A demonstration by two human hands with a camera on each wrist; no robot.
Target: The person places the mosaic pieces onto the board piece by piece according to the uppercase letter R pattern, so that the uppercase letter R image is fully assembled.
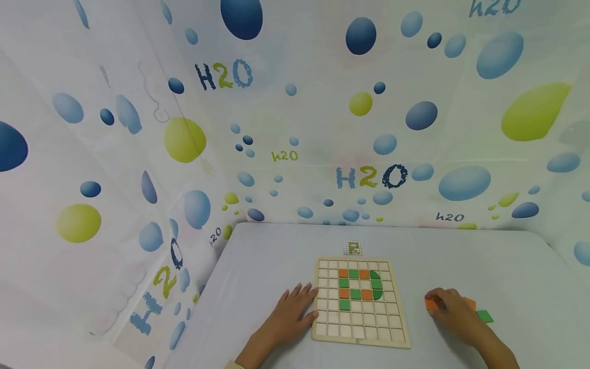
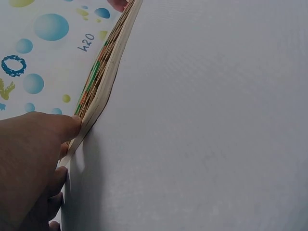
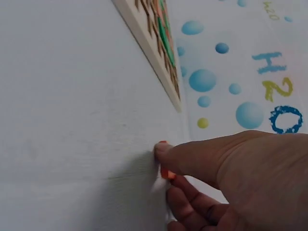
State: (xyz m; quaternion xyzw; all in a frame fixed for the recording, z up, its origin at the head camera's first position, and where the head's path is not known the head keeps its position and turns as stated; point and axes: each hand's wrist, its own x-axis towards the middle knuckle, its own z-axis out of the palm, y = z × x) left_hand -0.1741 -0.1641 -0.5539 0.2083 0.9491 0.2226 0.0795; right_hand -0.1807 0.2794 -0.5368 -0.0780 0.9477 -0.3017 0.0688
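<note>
A wooden grid board [image 1: 332,330] lies on the white table, with orange and green tiles set in it in a P shape; two of the green ones at its right side are rounded. My left hand [image 1: 291,315] rests at the board's left edge, fingers spread, the thumb on the frame in the left wrist view. Right of the board my right hand [image 1: 454,312] pinches an orange tile [image 1: 431,304] between thumb and fingers. That orange tile [image 3: 167,173] is mostly covered by the fingers in the right wrist view.
Another orange tile [image 1: 470,303] and a green tile [image 1: 485,316] lie beside and partly behind the right hand. A small pattern card [image 1: 353,248] with a P on it lies beyond the board's far edge. A patterned curtain [image 1: 313,128] stands behind the table.
</note>
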